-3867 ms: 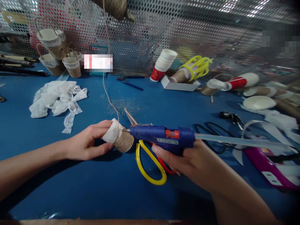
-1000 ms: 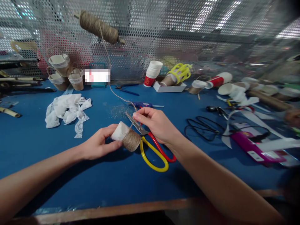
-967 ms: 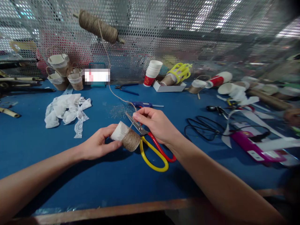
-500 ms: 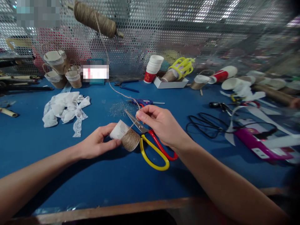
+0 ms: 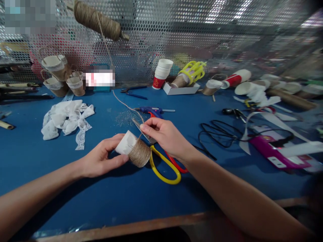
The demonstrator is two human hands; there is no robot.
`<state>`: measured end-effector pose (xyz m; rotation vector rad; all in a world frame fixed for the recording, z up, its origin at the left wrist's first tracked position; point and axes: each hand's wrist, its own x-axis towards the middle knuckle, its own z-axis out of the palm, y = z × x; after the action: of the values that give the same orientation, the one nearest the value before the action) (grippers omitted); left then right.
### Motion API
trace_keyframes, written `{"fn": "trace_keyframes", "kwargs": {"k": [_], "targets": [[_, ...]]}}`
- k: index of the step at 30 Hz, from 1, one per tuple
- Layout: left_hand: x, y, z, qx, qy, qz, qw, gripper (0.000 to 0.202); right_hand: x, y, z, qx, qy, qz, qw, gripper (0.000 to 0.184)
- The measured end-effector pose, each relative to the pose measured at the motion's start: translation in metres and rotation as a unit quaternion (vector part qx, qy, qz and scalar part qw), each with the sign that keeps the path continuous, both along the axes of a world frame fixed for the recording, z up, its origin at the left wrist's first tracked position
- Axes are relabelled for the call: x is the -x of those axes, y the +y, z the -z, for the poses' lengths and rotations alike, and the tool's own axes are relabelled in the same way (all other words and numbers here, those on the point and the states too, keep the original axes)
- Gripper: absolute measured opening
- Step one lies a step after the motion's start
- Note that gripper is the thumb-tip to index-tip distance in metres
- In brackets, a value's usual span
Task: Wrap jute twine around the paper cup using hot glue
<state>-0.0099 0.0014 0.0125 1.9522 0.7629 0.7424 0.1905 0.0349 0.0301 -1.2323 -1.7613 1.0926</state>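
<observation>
My left hand is closed around the white end of a tilted paper cup. Brown twine is wound in close turns round the cup's other end. Between its thumb and fingers, my right hand pinches the loose twine just above the cup. That strand runs up to a large spool of twine hung on a stick at the mesh. Scissors with one yellow and one red handle lie on the table beneath my right hand, their blades partly covered. Behind them rests a blue glue gun.
White lace lies heaped at left, before several twine-wrapped cups. Stacked paper cups and a white box stand at the back. On the right are a black cable and a purple power strip.
The cup has turned a little in my left hand, with more of its wound side showing. My right hand has moved slightly left and down with the twine. The whole view has shifted slightly.
</observation>
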Motion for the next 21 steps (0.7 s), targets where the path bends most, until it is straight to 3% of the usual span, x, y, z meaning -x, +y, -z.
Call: {"fn": "trace_keyframes", "kwargs": {"k": [11,21], "targets": [[-0.0012,-0.0013,-0.0011,-0.056,-0.002,0.005,0.998,0.025,0.0057,-0.0048,0.0041,0.029,-0.026,-0.037,0.999,0.018],[-0.0015,-0.0022,-0.0037,-0.090,0.008,0.011,0.996,0.021,0.0088,-0.0090,0.0038,-0.026,-0.124,-0.053,0.990,0.019]]}}
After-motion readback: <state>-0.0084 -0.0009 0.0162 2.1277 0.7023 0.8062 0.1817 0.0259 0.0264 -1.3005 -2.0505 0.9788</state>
